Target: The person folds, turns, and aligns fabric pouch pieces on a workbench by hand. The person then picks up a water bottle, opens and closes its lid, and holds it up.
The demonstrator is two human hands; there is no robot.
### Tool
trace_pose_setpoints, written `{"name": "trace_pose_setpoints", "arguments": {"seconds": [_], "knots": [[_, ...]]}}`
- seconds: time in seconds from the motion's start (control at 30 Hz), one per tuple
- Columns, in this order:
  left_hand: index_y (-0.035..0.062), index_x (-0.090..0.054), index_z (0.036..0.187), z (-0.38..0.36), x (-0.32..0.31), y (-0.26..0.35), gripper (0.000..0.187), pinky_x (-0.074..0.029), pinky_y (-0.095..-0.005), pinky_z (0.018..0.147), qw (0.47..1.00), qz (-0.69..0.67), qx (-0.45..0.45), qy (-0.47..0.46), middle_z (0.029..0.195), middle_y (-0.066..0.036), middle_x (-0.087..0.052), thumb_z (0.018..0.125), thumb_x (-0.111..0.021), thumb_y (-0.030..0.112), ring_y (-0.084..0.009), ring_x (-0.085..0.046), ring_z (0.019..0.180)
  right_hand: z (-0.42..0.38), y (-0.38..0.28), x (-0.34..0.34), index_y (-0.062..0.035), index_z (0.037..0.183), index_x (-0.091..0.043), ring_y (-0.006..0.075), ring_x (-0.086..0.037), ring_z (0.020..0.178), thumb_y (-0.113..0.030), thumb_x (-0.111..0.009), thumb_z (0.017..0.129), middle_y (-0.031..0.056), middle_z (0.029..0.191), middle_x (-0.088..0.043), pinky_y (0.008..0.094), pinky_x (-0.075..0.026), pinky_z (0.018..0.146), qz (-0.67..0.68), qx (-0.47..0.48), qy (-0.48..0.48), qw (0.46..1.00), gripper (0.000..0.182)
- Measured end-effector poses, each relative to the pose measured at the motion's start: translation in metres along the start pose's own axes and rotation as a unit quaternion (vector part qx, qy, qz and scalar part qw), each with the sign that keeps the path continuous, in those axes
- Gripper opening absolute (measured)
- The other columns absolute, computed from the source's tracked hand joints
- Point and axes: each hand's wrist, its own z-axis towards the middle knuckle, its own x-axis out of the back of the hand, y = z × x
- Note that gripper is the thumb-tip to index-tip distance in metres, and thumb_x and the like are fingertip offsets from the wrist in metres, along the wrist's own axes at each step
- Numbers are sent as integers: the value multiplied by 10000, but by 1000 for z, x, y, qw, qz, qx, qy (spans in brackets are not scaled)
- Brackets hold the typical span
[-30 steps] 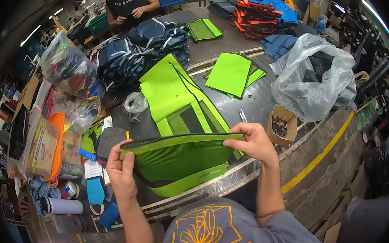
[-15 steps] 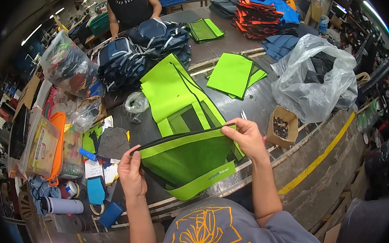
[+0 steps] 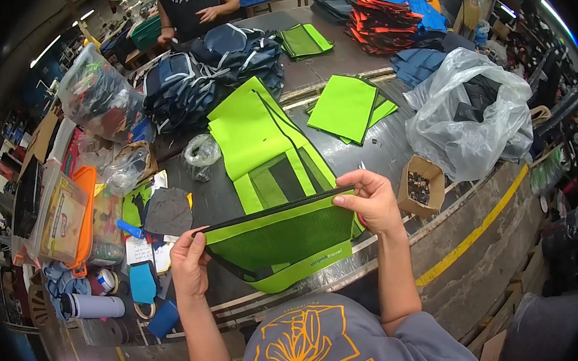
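Observation:
A bright green mesh pouch (image 3: 284,238) with a black-bound top edge is stretched between my two hands. My left hand (image 3: 191,261) pinches its left top corner, thumb uppermost. The right top corner is pinched between the thumb and fingers of my right hand (image 3: 370,202). Printed lettering reading "unipak travel" shows on the pouch's lower green band. Just beyond it lies a stack of green panels (image 3: 249,130) with mesh windows, partly covered by the pouch. Near my right hand, scissors (image 3: 363,166) are partly hidden.
Flat green pieces (image 3: 343,110) lie farther back on the dark table. To the right stand a small cardboard box (image 3: 421,185) of small parts and a large clear plastic bag (image 3: 470,127). Navy bags (image 3: 237,61) are heaped before a co-worker (image 3: 193,6). A tumbler (image 3: 96,306) lies at left.
The pouch's top edge is pulled straighter, and my left hand has shifted slightly left and down. The co-worker's hand has lifted from the navy bags.

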Motion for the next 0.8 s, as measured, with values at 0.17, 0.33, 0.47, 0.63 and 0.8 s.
{"name": "trace_pose_setpoints", "arguments": {"seconds": [0.17, 0.33, 0.47, 0.63, 0.8], "knots": [[28, -781, 1120, 1, 18, -7, 163, -474, -209, 690, 1000, -14, -23, -14, 961, -8, -771, 984, -784, 116, -63, -643, 773, -3, -2, 6, 66, 1134, -729, 192, -778, 930, 129, -798, 863, 160, 1044, -787, 296, -638, 855, -18, -11, -2, 1000, 287], [17, -778, 1091, -3, 14, -2, 152, -521, -252, 813, 996, -67, -43, -32, 1010, -42, -766, 944, -808, 48, -116, -676, 841, -5, -5, 9, 64, 1092, -756, 189, -777, 922, 136, -801, 853, 152, 1024, -789, 296, -637, 846, -46, -15, 1, 999, 254], [7, -768, 1084, -3, 18, 0, 158, -524, -278, 880, 994, -71, -66, -54, 1013, -60, -755, 932, -808, 14, -149, -692, 918, -5, -9, 4, 54, 1072, -767, 186, -771, 910, 141, -802, 844, 144, 1019, -785, 295, -631, 844, -25, -5, 1, 1000, 246], [-3, -763, 1072, -4, 15, 2, 139, -525, -275, 882, 991, -85, -81, -67, 1021, -62, -745, 936, -795, -4, -146, -691, 957, -4, -11, 4, 45, 1047, -774, 190, -762, 908, 144, -800, 838, 144, 1021, -777, 299, -622, 843, -5, 9, -8, 1000, 233], [-27, -759, 1082, -7, 26, 4, 234, -516, -301, 882, 989, -48, -52, -128, 1033, -92, -739, 919, -835, 122, -176, -688, 960, -6, -17, 4, 41, 1030, -774, 191, -751, 911, 139, -800, 836, 144, 1016, -771, 288, -609, 817, 47, 8, -16, 999, 220]]}}
